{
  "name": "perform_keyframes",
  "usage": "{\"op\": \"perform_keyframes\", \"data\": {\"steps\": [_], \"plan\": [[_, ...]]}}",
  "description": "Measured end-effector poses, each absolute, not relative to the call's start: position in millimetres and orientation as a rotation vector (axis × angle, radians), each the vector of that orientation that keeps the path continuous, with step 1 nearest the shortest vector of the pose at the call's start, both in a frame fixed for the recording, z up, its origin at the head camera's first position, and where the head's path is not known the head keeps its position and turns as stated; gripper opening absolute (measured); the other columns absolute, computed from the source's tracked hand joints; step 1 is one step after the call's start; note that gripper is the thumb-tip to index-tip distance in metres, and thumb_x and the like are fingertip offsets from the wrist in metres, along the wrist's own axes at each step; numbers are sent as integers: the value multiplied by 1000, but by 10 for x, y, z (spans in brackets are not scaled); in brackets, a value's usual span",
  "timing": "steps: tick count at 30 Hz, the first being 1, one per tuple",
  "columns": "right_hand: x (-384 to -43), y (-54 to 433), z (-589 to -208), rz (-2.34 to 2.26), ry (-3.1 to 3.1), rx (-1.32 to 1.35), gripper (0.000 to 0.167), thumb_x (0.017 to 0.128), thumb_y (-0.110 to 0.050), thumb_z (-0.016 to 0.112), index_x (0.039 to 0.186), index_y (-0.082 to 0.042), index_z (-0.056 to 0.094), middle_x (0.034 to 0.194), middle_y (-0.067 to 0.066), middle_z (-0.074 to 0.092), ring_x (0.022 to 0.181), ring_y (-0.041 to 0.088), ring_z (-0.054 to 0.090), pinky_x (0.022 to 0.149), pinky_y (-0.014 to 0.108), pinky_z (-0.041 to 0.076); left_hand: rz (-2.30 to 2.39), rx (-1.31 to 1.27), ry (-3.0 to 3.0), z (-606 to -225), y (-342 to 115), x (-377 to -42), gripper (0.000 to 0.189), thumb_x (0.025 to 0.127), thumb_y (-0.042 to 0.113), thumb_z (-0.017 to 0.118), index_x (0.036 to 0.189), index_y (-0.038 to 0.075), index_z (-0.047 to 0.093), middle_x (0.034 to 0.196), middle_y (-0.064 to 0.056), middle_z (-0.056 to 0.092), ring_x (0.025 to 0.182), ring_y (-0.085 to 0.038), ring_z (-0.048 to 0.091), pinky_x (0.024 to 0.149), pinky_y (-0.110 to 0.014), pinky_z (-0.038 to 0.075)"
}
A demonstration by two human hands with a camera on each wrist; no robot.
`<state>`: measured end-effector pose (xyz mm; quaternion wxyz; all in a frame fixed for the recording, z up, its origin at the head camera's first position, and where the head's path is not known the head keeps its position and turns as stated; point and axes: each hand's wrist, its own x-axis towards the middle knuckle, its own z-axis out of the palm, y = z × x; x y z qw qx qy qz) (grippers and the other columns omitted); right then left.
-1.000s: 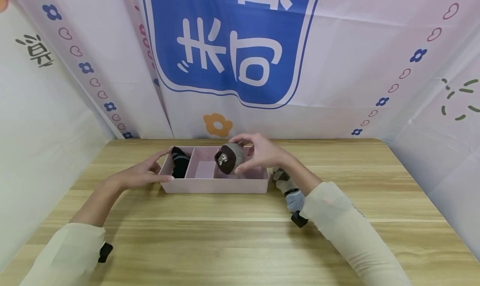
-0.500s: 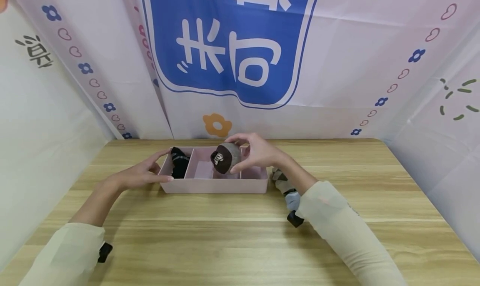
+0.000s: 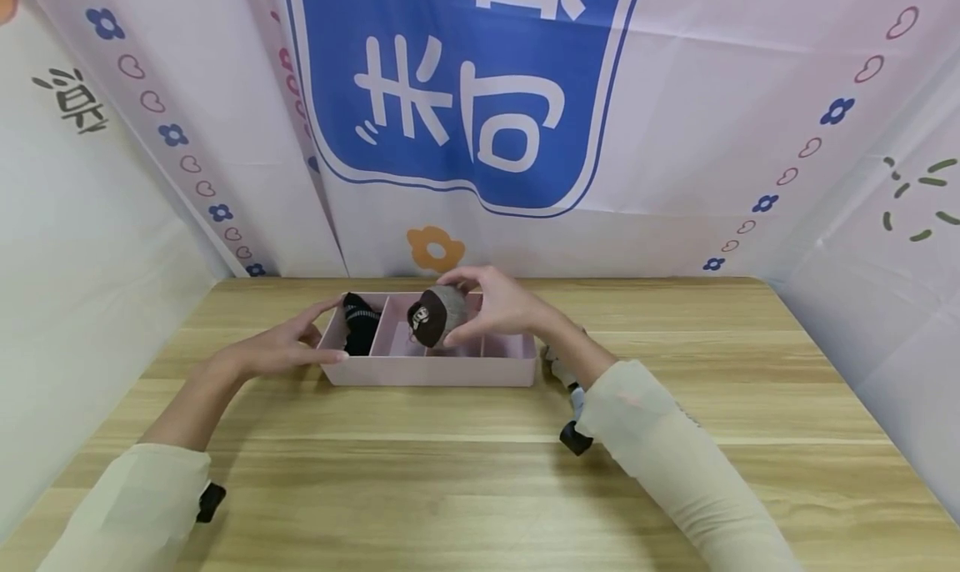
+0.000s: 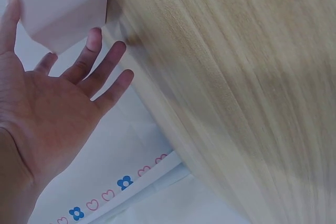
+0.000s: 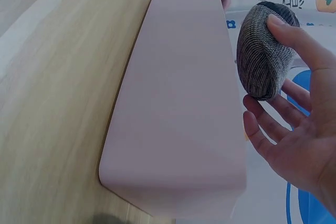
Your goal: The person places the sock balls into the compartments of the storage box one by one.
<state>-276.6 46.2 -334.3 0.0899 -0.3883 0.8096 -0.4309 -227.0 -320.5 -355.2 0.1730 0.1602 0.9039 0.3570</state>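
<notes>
A rolled-up sock, dark brown with a pale emblem and grey at one end, is held in my right hand between thumb and fingers. It hangs above the middle compartments of a pink divided box; the right wrist view shows its grey knit side. My left hand holds the box's left end, its thumb at the front edge and index finger toward the back corner. In the left wrist view the other fingers spread away from the box. Black socks lie in the leftmost compartment.
More socks, grey and light blue, lie on the wooden table right of the box, partly hidden by my right forearm. A printed cloth backdrop rises behind the table's far edge, with white cloth at both sides.
My right hand has moved left with the rolled sock, from over the right-middle compartment toward the second from the left. My left hand and the box have stayed in place.
</notes>
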Motion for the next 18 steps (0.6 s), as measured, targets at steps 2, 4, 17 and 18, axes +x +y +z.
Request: {"op": "perform_keyframes", "data": {"steps": [2,4,17,18], "plan": [[-2768,427,-3343,-1262,2421,-1158,78,71,-24,95,138,-4,61,124,8,65,116,28,59,93,44,53,1012,456,2567,-3550,-3207,-2271,102,94,28,76,167,11,6,87,-7,56,86,-22,51,81,-39,41],[-2769,394,-3348,-1240,2433,-1161,79,71,-25,96,139,-4,60,125,8,65,115,28,59,92,39,53,1014,457,2566,-3553,-3208,-2272,102,94,27,76,167,11,6,87,-7,57,86,-22,52,81,-39,42],[-2767,134,-3423,-1243,2490,-1175,76,71,-24,96,136,-3,63,124,8,67,108,19,60,95,42,53,1019,456,2568,-3570,-3206,-2278,101,95,27,75,167,11,6,87,-7,56,86,-22,51,80,-38,42],[-2767,109,-3431,-1238,2507,-1171,75,71,-24,96,135,-3,63,123,8,67,107,19,60,93,40,53,1024,454,2564,-3569,-3204,-2279,102,95,27,75,167,11,6,86,-6,54,85,-22,50,79,-37,41]]}}
